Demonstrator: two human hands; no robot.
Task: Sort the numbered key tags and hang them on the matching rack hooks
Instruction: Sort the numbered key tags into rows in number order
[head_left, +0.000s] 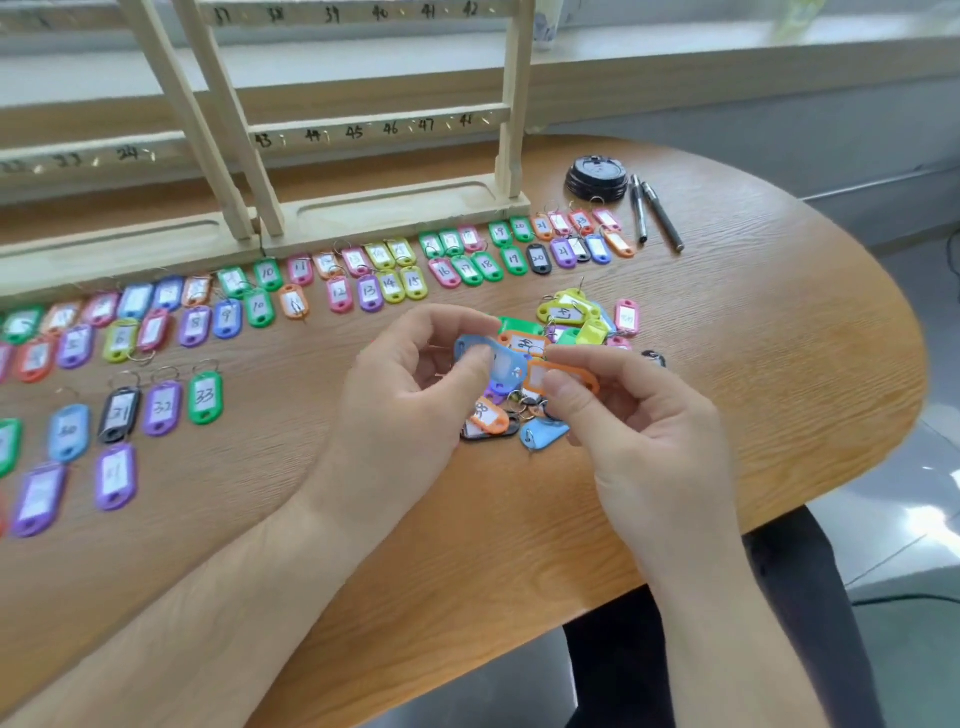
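Note:
My left hand (415, 374) pinches a light blue key tag (498, 358) between thumb and fingers, above the table. My right hand (623, 415) pinches an orange key tag (558, 376) right beside it. Under both hands lies a loose pile of unsorted tags (566, 322) in yellow, green, orange, pink, black and blue. Sorted numbered tags (363, 291) lie in rows along the rack's base, with a second group (161, 408) numbered 30 to 33 at the left. The wooden rack (374, 130) stands behind, its bars marked with numbers such as 43 to 48; no tag hangs on the hooks in view.
A round wooden table (779, 338) carries everything; its curved edge runs at the right and front. A stack of black lids (597, 176) and two pens (654, 213) lie at the back right. A window sill runs behind the rack.

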